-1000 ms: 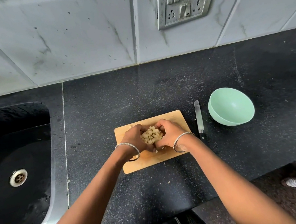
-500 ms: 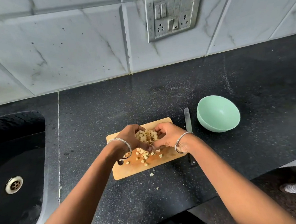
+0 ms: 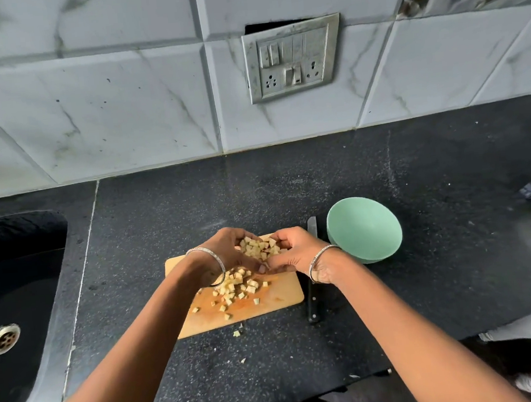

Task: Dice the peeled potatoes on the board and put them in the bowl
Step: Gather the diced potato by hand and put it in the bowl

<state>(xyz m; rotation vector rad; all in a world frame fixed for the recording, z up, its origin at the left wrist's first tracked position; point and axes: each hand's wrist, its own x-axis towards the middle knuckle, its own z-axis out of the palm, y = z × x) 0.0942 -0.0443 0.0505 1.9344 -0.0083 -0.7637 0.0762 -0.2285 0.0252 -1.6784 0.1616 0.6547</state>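
Item: potato dice [image 3: 260,250], pale yellow, small rough cubes of uneven size, some edges browned. One heap sits in my two cupped hands, held above the far end of the wooden board [image 3: 283,296]. My left hand [image 3: 230,252] and right hand [image 3: 296,253] are pressed together at the fingertips, fingers curled up round the heap; there is a thin metal bangle on each wrist. Loose dice [image 3: 238,287] lie scattered on the board under my left wrist, on an orange-stained patch. A few stray bits [image 3: 236,333] lie on the black counter [image 3: 163,227] just off the board's near edge. The knife [image 3: 312,306], dark-handled, lies along the board's right side. The mint-green bowl [image 3: 364,230] stands just right of the knife, near my right hand.
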